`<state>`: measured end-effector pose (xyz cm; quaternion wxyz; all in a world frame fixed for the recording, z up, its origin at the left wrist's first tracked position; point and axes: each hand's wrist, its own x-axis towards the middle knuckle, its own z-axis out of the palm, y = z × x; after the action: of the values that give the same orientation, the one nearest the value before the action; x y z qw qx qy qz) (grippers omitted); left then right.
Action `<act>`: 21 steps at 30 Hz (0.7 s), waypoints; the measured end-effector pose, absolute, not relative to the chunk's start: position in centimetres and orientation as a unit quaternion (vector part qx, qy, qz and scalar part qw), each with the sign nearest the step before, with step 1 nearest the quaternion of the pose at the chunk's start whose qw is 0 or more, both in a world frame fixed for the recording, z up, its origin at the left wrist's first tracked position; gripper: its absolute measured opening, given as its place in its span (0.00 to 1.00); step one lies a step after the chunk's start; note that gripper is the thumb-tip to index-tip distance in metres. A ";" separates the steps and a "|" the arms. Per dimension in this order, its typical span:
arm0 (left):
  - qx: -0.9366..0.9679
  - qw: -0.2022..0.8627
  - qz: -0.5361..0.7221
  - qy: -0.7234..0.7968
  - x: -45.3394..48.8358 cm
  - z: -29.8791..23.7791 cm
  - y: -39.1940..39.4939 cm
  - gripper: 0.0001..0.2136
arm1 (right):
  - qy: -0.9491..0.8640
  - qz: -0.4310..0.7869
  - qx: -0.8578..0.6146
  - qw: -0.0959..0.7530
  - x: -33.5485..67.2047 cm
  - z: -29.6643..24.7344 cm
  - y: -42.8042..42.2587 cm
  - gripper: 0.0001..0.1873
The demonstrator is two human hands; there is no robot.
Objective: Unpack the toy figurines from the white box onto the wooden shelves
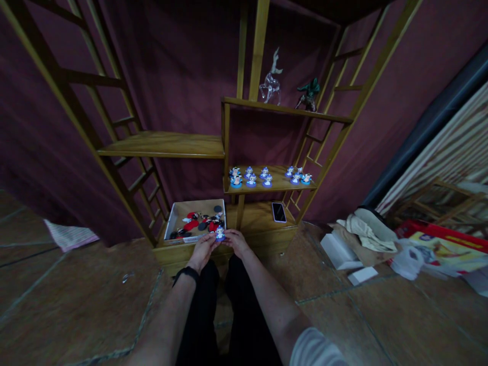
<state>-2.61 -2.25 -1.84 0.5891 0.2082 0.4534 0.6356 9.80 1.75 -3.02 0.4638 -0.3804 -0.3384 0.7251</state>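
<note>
A small white and purple-blue figurine [220, 234] is held upright between my two hands, just in front of the box's right front corner. My left hand [204, 250] has its fingers closed on the figurine's left side, and my right hand [236, 242] grips it from the right. The white cardboard box [176, 214] sits on the bottom shelf, with red, black and white small pieces [192, 224] lying loose in it. On the middle right shelf stand several similar figurines [250, 179] in groups, some with blue bases.
A phone [279, 212] lies on the bottom shelf at right. Higher up stand a clear deer figure [271, 84] and a dark green figure [308, 95]. The left shelf [163, 144] juts out above the box. White boxes [340, 251] and a plastic bag [407, 262] rest on the tiled floor at right.
</note>
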 end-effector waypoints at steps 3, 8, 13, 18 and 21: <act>0.210 0.596 0.633 0.447 -2.7 -1.9 -2.2 0.06 | -0.336 0.727 -0.381 0.462 9.8 -2.7 1.7 0.10; 0.203 0.600 0.632 0.447 -2.9 -1.9 -2.2 0.07 | -0.333 0.734 -0.378 0.456 10.0 -2.4 1.6 0.12; 0.214 0.602 0.628 0.444 -2.9 -1.9 -2.2 0.06 | -0.333 0.734 -0.378 0.455 9.9 -2.4 1.6 0.12; 0.209 0.604 0.629 0.442 -2.9 -2.0 -2.0 0.07 | -0.329 0.732 -0.373 0.465 9.7 -2.7 1.7 0.12; 0.206 0.598 0.630 0.450 -2.9 -2.0 -2.0 0.07 | -0.328 0.728 -0.379 0.468 9.6 -2.9 1.9 0.12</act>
<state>-2.85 -1.98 -1.97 0.5983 0.2057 0.4504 0.6299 9.56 1.85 -2.94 0.4685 -0.3790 -0.3279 0.7276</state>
